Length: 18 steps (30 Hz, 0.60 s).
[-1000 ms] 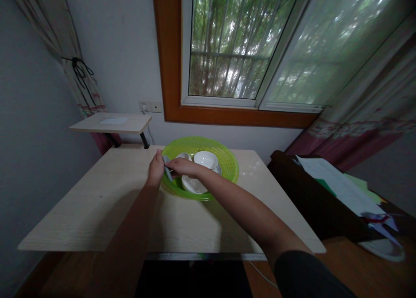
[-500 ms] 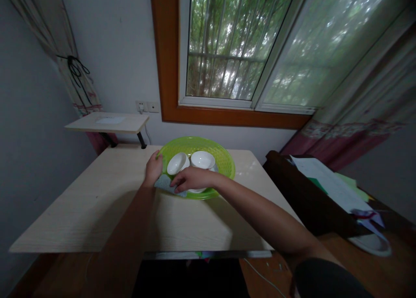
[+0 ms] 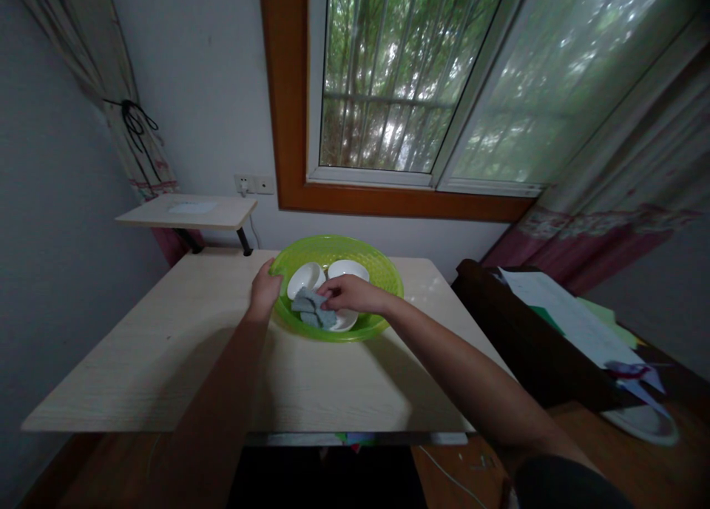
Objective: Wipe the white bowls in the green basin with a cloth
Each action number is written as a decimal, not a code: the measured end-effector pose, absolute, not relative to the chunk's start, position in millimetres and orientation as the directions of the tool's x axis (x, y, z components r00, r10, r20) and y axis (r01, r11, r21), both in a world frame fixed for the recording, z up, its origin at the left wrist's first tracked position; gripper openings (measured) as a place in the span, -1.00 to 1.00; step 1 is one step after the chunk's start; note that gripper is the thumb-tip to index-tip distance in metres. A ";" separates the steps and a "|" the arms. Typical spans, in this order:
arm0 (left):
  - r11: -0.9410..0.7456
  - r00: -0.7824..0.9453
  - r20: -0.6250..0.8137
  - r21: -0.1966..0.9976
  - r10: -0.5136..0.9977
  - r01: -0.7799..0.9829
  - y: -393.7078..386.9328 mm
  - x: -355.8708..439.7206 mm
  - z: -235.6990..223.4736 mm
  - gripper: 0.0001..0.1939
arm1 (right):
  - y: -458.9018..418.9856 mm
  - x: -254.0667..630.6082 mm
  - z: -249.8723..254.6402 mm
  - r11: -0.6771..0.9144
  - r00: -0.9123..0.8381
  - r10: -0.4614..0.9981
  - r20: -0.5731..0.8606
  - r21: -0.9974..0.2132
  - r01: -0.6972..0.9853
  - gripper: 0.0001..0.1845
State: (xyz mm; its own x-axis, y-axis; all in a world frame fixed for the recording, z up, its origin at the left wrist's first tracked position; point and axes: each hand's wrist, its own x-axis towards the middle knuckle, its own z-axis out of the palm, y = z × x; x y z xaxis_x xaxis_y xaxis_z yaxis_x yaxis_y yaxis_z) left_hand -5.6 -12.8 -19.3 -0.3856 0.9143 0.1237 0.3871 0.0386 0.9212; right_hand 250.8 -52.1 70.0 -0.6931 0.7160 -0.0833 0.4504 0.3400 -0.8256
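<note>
A green plastic basin [image 3: 382, 272] rests on the table with several white bowls inside. One bowl [image 3: 306, 278] tilts at the left, another bowl [image 3: 348, 270] stands at the back, and a third bowl [image 3: 346, 321] is partly covered at the front. My left hand [image 3: 265, 288] grips the basin's left rim, thumb over the edge. Above the front of the basin, my right hand [image 3: 349, 294] pinches a bluish-grey cloth [image 3: 313, 308], which hangs bunched over the front bowl and against the tilted one.
The basin stands on a light wooden table [image 3: 333, 390]. A small raised shelf [image 3: 216, 211] occupies the table's back left corner. Behind are a wall socket [image 3: 244, 184] and a barred window [image 3: 388, 87]. To the right, papers [image 3: 555, 309] lie on a dark piece of furniture [image 3: 499, 331].
My right hand has lifted the cloth from the basin's front left rim and drawn it inward over the bowls, where it bunches up. My left hand keeps its hold on the rim.
</note>
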 end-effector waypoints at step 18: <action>0.005 -0.344 0.131 0.930 0.930 0.367 -15.2 -5.9 -14.7 -0.30 | -7.8 374.7 65.0 0.617 -0.607 0.787 -0.108 0.121 0.778 -0.65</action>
